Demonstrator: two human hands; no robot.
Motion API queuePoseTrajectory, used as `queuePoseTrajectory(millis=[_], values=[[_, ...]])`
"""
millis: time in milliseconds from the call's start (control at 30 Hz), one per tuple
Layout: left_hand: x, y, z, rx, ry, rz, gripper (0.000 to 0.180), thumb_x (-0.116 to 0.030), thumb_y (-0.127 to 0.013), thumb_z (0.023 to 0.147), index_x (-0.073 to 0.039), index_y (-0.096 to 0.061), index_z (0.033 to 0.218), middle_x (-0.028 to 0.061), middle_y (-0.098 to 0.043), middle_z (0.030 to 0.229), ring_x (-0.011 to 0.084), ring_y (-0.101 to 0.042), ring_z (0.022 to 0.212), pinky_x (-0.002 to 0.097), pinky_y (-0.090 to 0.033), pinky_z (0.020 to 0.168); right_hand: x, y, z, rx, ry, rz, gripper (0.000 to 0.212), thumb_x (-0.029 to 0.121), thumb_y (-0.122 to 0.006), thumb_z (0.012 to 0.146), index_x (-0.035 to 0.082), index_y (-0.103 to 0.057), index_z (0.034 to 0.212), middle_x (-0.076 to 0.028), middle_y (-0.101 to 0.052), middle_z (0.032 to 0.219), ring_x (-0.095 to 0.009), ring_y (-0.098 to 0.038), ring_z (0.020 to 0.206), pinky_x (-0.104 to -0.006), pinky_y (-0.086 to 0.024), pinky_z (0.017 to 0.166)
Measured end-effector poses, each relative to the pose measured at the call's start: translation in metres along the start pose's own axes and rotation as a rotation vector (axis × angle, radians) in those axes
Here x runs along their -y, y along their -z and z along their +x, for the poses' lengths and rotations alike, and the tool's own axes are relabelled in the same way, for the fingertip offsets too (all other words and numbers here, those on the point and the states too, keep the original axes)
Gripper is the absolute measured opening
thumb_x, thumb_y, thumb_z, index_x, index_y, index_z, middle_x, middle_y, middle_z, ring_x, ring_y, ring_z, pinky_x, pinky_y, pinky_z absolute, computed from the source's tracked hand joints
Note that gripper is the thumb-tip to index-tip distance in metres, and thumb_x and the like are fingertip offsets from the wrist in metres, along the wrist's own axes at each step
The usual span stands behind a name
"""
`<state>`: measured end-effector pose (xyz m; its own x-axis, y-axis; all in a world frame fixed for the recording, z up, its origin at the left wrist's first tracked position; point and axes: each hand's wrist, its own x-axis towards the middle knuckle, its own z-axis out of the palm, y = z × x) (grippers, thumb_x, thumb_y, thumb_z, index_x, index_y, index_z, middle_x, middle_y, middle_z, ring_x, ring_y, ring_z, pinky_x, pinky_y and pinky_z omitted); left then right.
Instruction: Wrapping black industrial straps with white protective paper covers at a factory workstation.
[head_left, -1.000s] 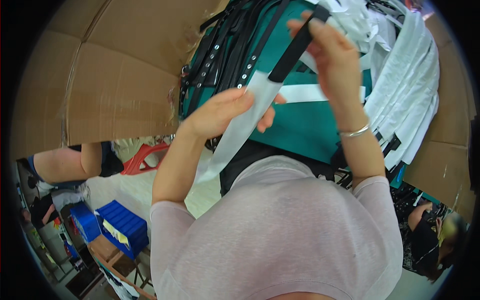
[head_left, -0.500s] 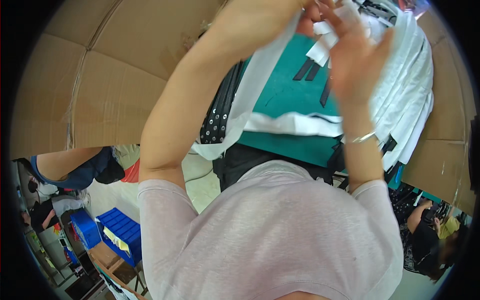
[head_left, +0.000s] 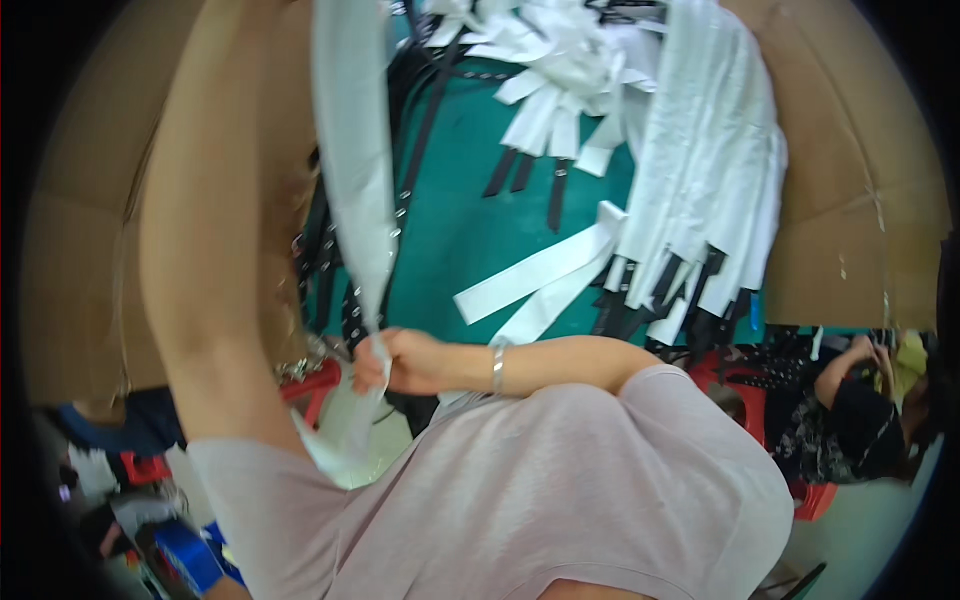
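Right hand [head_left: 400, 362] is clamped on a long white strip [head_left: 355, 150] just off the green tabletop's [head_left: 520, 230] near left corner, strip running up along its left side. Left hand's out of frame, so can't tell. Black straps [head_left: 428, 130] left on the tabletop, white sleeves [head_left: 700, 150] piled right.

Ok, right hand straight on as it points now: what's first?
Probably the left arm, near the elbow; depth is unclear. The right hand already grips the white strip.
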<state>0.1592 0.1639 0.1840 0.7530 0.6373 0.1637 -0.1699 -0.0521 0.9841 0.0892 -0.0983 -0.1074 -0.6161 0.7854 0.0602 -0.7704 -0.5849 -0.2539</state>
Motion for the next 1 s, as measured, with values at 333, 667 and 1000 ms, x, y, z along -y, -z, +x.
queuePoseTrajectory(millis=[333, 667, 1000], values=[[-0.004, -0.015, -0.051, 0.304, 0.140, 0.192, 0.040, -0.035, -0.051, 0.093, 0.002, -0.058, 0.105, -0.0027, -0.054, 0.070, 0.0044, -0.053, 0.058, 0.0176, -0.048, 0.051, -0.067, 0.022, 0.023, 0.170, -0.029, -1.516, 0.026, 0.011, -0.060, 0.080, -0.002, -0.060, 0.102, -0.013, -0.064, 0.098, -0.023, -0.061, 0.092, -0.0366, -0.047, 0.081], [0.108, -0.034, -0.299, 0.038, 0.889, -0.325, 0.040, -0.033, -0.058, 0.089, 0.003, -0.055, 0.106, 0.0027, -0.053, 0.072, 0.0111, -0.053, 0.064, 0.0342, -0.054, 0.066, 0.183, -0.009, -0.030, -0.390, 0.186, -0.091, 0.038, 0.035, -0.060, 0.088, 0.002, -0.057, 0.106, -0.006, -0.064, 0.087, -0.013, -0.062, 0.076, -0.0188, -0.048, 0.051], [0.178, -0.023, -0.324, 0.039, 0.586, -0.337, 0.046, -0.044, -0.047, 0.093, -0.001, -0.054, 0.106, 0.0021, -0.052, 0.078, 0.0106, -0.051, 0.070, 0.0324, -0.050, 0.076, 0.167, -0.091, -0.021, -0.569, 0.659, -1.332, 0.017, 0.014, -0.060, 0.089, -0.002, -0.060, 0.094, -0.008, -0.067, 0.080, -0.009, -0.060, 0.057, -0.0206, -0.048, 0.052]])
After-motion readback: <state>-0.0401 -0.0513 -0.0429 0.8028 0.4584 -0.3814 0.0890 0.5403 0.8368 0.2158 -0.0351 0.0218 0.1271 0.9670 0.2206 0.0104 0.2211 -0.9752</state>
